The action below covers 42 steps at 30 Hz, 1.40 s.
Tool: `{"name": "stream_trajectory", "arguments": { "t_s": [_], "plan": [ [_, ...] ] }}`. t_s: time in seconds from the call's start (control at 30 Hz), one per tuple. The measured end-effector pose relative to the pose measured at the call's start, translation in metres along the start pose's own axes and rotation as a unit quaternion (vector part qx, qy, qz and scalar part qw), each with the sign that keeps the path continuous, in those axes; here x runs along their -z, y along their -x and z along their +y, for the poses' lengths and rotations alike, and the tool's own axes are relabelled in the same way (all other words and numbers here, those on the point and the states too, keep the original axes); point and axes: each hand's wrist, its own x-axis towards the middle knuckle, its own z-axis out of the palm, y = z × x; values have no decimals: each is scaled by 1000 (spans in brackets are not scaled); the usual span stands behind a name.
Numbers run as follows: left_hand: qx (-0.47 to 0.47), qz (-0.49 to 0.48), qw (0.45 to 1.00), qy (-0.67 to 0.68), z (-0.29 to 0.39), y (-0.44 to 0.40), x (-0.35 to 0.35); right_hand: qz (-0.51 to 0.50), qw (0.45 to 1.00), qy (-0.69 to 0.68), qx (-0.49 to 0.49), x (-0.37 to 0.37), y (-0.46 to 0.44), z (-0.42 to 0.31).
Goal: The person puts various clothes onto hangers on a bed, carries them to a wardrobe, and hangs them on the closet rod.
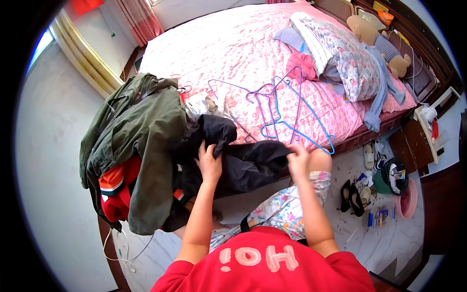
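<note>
A black garment (255,163) stretches across the bed's near edge, between my two hands. On its left part, my left hand (209,163) grips the bunched dark cloth. At the other end, my right hand (298,160) has its fingers closed on the fabric's edge. To the left a dark green jacket (141,114) lies on a heap of clothes, with a red and orange garment (116,187) showing beneath it. Just beyond the black garment, several purple hangers (265,104) and a blue hanger (311,117) lie tangled on the bed.
The bed has a pink quilt (204,46). A floral pillow (350,65), a pink cloth (300,65) and a plush toy (374,39) lie at the right. On the floor are black heels (351,198), a green bin (384,182) and a pink basin (412,197). White cables (127,258) lie at lower left.
</note>
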Motion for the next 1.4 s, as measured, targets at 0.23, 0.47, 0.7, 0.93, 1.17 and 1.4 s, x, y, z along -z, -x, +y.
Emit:
{"name": "stream_trajectory", "arguments": {
  "t_s": [0.23,0.47,0.7,0.93,1.17,1.4],
  "plan": [
    [217,69,788,572,-58,-13,-2,100,957,-237,-135,67,-18,-15],
    [253,101,677,684,-80,-10,-12,-152,971,3,182,-88,9,-99],
    [263,94,668,690,-81,-8,-14,-243,945,112,189,-233,5,-82],
    [255,58,682,683,-92,-6,-24,-226,965,115,72,-248,-15,-60],
    [127,7,703,700,-73,-17,-7,-293,955,29,22,-100,-61,-90],
    [77,-18,908,410,-46,-19,-1,-215,932,-274,-96,-57,-8,-82]
  ]
}}
